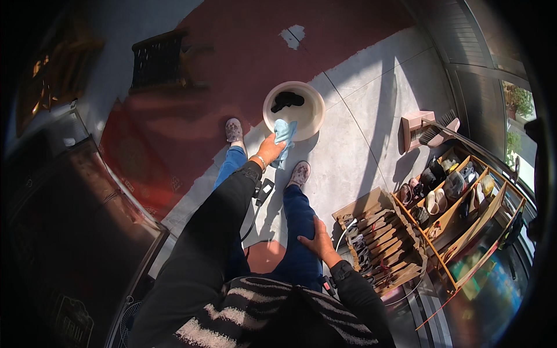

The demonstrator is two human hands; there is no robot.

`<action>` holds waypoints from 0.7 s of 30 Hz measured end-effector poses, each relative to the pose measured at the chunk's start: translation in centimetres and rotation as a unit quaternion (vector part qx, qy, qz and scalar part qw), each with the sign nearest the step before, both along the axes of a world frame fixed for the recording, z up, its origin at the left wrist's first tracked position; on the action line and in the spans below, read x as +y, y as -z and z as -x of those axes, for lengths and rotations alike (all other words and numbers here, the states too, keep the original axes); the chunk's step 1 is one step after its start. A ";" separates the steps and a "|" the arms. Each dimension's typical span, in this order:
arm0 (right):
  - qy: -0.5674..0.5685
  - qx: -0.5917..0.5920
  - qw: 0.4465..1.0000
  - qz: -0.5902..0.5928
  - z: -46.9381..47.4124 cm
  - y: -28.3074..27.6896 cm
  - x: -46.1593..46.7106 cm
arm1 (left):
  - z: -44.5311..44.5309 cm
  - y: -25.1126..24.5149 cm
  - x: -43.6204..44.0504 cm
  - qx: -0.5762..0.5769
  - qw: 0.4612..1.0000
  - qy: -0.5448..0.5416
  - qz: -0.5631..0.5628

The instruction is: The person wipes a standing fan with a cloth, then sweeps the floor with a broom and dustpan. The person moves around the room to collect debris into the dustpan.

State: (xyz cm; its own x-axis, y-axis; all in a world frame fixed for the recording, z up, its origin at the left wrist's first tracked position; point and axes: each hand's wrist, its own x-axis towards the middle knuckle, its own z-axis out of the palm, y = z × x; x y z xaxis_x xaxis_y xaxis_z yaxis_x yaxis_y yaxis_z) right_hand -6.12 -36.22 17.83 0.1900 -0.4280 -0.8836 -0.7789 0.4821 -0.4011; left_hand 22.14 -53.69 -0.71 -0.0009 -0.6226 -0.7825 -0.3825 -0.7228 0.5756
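My left hand (270, 150), with a bracelet at its wrist, grips a light blue cloth (285, 135). Part of the cloth overlaps the near rim of a round, pale plastic basin (319, 124) on the floor; the rest hangs down outside it. Inside the basin lies a bunched black cloth item (288, 101). My right hand (320, 243) rests on the right thigh of my blue jeans (298, 217) and holds nothing; its thumb is spread from the fingers. The basin stands just beyond my two patterned shoes (300, 173).
A wooden shoe rack (457, 204) stands at right beside an open cardboard box (339, 211) of divided compartments. Beyond them are a pink dustpan (413, 130) and a broom (439, 130). A dark table (78, 209) is at left; a wooden chair (159, 61) stands upper left.
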 end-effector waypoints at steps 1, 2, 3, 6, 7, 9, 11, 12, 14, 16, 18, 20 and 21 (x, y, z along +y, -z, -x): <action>-0.001 0.026 1.000 0.005 -1.0 0.5 0.1 | -0.5 1.7 -1.0 0.038 0.999 0.003 -0.002; 0.015 0.053 0.998 0.013 -2.1 0.8 0.6 | -0.7 3.3 -1.7 0.043 0.999 0.005 -0.020; -0.003 0.071 0.997 -0.006 -3.0 1.0 1.1 | -0.9 5.0 -2.4 0.051 0.998 -0.003 -0.035; -0.044 0.121 0.992 -0.007 -5.8 1.4 3.3 | -2.8 10.0 -3.7 -0.069 0.997 0.029 -0.014; -0.042 0.123 0.992 0.002 -6.5 1.4 4.2 | -3.6 11.6 -3.7 -0.129 0.989 0.060 -0.033; -0.055 0.128 0.990 0.027 -7.6 1.6 5.6 | -4.4 14.9 -3.9 -0.207 0.970 0.063 -0.114; -0.028 0.119 0.992 0.029 -8.5 1.6 6.7 | -5.2 17.9 -3.7 -0.162 0.976 0.012 -0.145; -0.025 0.120 0.992 0.018 -8.9 1.7 7.0 | -5.1 19.2 -3.6 -0.134 0.983 -0.016 -0.126; -0.016 0.117 0.993 0.007 -9.3 2.0 7.2 | -4.8 21.4 -3.6 -0.071 0.987 -0.103 -0.103; -0.021 0.115 0.993 -0.004 -9.6 2.2 7.0 | -4.3 22.9 -3.4 -0.011 0.968 -0.222 -0.114; -0.029 0.115 0.993 -0.030 -9.7 2.3 6.6 | -3.5 23.8 -3.3 0.008 0.953 -0.270 -0.140; -0.024 0.115 0.993 -0.024 -9.8 2.2 6.4 | -3.2 24.3 -3.5 0.047 0.949 -0.259 -0.175; -0.025 0.117 0.993 -0.020 -9.7 2.1 6.2 | -3.1 24.3 -3.4 0.066 0.945 -0.255 -0.192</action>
